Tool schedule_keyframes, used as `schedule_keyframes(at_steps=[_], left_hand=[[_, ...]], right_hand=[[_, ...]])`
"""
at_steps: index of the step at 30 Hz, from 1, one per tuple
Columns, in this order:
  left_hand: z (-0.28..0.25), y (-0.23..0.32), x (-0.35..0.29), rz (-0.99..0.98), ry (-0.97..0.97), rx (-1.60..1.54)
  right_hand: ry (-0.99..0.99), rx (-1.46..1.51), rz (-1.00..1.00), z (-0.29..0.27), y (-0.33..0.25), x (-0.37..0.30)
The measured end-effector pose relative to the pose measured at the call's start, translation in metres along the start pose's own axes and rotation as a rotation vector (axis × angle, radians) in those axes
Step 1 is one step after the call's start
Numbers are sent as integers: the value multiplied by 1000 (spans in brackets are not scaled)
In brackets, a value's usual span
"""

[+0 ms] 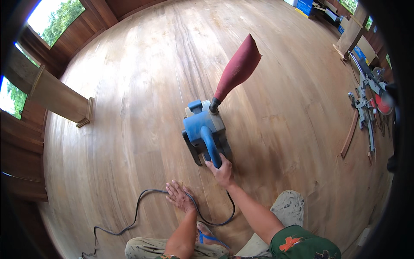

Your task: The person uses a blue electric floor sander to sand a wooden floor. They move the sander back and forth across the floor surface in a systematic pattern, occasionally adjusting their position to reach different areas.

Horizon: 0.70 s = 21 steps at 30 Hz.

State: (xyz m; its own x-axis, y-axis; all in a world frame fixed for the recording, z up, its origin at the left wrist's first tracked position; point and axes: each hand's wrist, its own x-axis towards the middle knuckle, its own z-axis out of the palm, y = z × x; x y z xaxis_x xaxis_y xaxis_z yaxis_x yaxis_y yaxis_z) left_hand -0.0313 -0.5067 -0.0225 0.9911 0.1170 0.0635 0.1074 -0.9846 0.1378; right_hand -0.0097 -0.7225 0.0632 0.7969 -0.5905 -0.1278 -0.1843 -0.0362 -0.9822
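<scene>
A blue belt sander (197, 124) rests on the wooden floor (142, 108) in front of me. From its right side a dark red dust bag (239, 64) sticks up and away. My right hand (223, 172) is closed round the near end of the sander's blue rear handle. My left hand (179, 196) lies flat on the boards, fingers spread, holding nothing. The black power cord (137, 211) passes at that hand, partly hidden by it, and loops round toward my right wrist.
Wooden posts stand at left (62, 97) and far right (350, 38). Metal tool parts (366, 105) and a wooden strip (349, 134) lie at the right. Blue boxes (304, 6) sit at the back right. My sandalled foot (207, 236) is close behind my left hand.
</scene>
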Motion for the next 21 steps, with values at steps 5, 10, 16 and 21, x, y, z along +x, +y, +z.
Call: schedule_keyframes(at_steps=[5,10,16,21], left_hand=[[3,7,5,-44,-72,82],[-8,11,7,-49,-97,120],[-10,14,9,-50,-87,70],[-5,6,7,-55,-72,46]], right_hand=[[27,-43,64,-9,-2,-15],[45,-28,-38,12,-5,109],[-93,36,-161,44,-19,359],[-222,16,-180,68,-55,482]])
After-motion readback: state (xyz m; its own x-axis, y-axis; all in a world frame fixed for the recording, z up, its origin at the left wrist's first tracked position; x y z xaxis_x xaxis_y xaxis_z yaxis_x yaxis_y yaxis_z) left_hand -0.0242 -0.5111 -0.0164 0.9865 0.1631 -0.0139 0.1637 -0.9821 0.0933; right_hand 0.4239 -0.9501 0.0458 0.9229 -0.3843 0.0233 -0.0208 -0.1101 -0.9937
